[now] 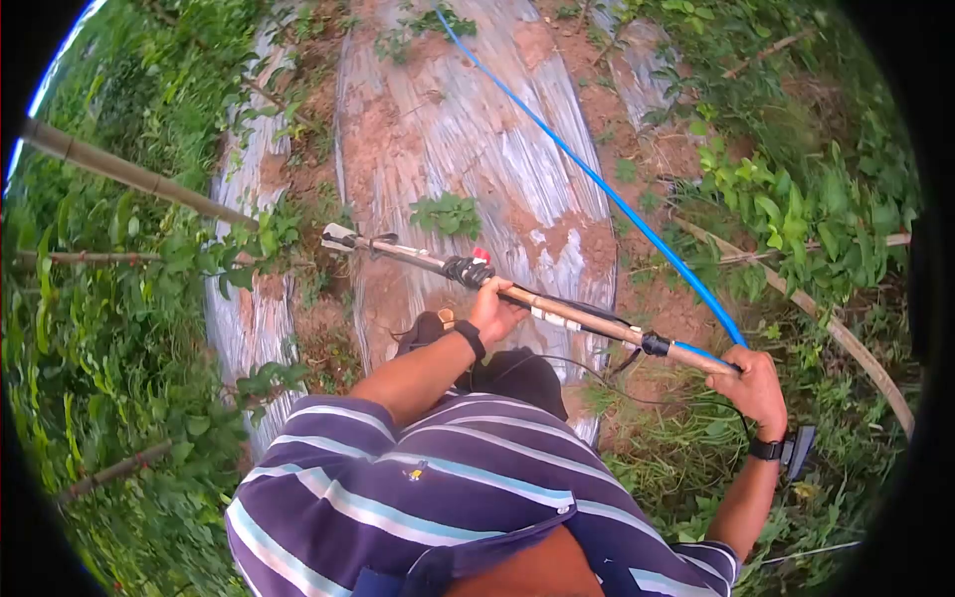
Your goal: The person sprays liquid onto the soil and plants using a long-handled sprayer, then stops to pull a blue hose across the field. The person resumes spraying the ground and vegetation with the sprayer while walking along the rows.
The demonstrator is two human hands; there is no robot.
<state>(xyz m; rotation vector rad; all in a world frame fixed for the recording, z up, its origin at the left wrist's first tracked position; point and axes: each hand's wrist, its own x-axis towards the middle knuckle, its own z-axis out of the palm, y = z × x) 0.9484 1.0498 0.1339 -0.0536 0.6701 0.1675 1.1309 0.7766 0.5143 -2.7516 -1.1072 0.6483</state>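
Note:
My left hand (494,313) is closed around the middle of a long wooden spray pole (607,326), held crosswise in front of my body. My right hand (751,388) grips the pole's right end, where a blue hose (657,239) comes in beside the fingers. Black tape (468,271) binds thin tubing to the wood, just left of my left hand. A small red valve handle (480,256) sticks up there. At the pole's far left end is a whitish, flat tip (338,237). A thin dark cord hangs below the pole.
Silvery plastic film (542,169), partly covered with reddish soil, runs ahead along the bed. A small leafy plant (448,214) grows through it. Vines (109,398) crowd the left, and leafy plants (776,214) the right. A bamboo stake (149,179) and a curved bamboo strip (856,348) cross them.

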